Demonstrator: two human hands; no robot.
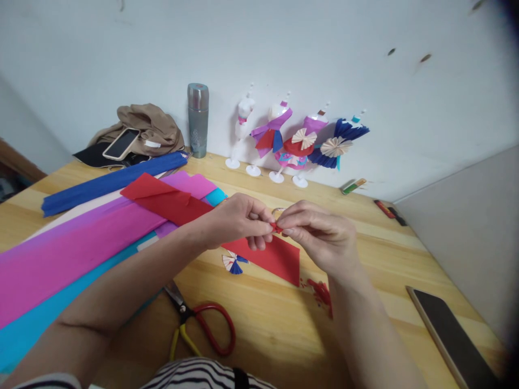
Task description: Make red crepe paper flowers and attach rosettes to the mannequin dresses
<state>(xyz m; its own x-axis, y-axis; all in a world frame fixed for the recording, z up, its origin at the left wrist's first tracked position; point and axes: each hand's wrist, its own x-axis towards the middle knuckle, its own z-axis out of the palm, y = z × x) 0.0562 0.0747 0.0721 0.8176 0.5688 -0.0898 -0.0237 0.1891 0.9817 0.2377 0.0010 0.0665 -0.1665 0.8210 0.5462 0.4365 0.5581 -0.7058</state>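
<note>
My left hand (247,222) and my right hand (314,229) meet above the middle of the table. Pinched between their fingertips is a small piece of red crepe paper (276,228), partly covered by the fingers. Below them lies a long red crepe paper strip (275,258), running from upper left to lower right. A little fan-folded bow (234,263) in white and blue rests beside it. Red paper scraps (320,293) lie near my right wrist. Scissors (203,319) with red and yellow handles sit close to my body, their blades partly under my left forearm.
Crepe paper sheets in magenta (89,232), blue (113,181) and turquoise (44,329) cover the left side. Several small dress forms, one of them with a navy paper dress (338,143), stand along the wall near a thermos (198,121). A phone (450,335) lies at right.
</note>
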